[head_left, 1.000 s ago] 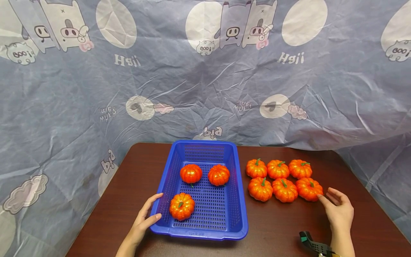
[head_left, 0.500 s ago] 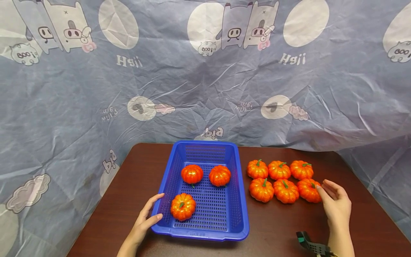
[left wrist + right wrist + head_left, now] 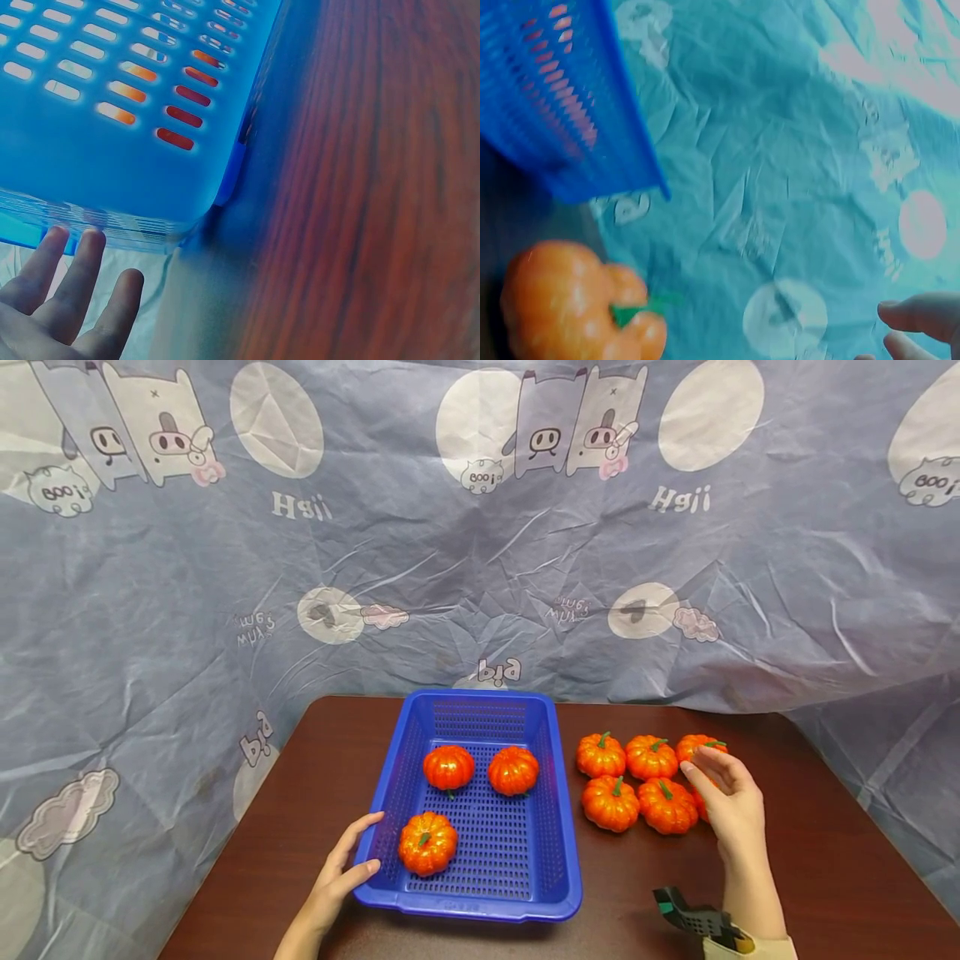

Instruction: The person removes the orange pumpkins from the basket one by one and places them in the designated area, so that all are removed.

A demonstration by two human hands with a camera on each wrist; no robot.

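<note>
A blue plastic basket [image 3: 480,906] with perforated walls holds three small orange pumpkins, among them the nearest pumpkin [image 3: 427,844]. My left hand [image 3: 333,877] rests against the basket's left side, fingers extended; in the left wrist view the fingertips meet its lower outer wall. To the basket's right, two rows of pumpkins [image 3: 667,806] lie on the table. Over the right end of these rows hovers my right hand [image 3: 733,802], thumb and fingers apart and nothing between them. It hides most of the front-right pumpkin [image 3: 702,807] and part of the back-right pumpkin [image 3: 697,747].
The dark brown wooden table [image 3: 285,793] extends to both sides of the basket. A grey-blue patterned cloth [image 3: 450,552] hangs behind and at the sides. On my right wrist is a black strapped device [image 3: 697,918].
My right hand has moved left and slightly farther away, from beside the front-right pumpkin to over it. The left hand, the basket and the pumpkins stay put.
</note>
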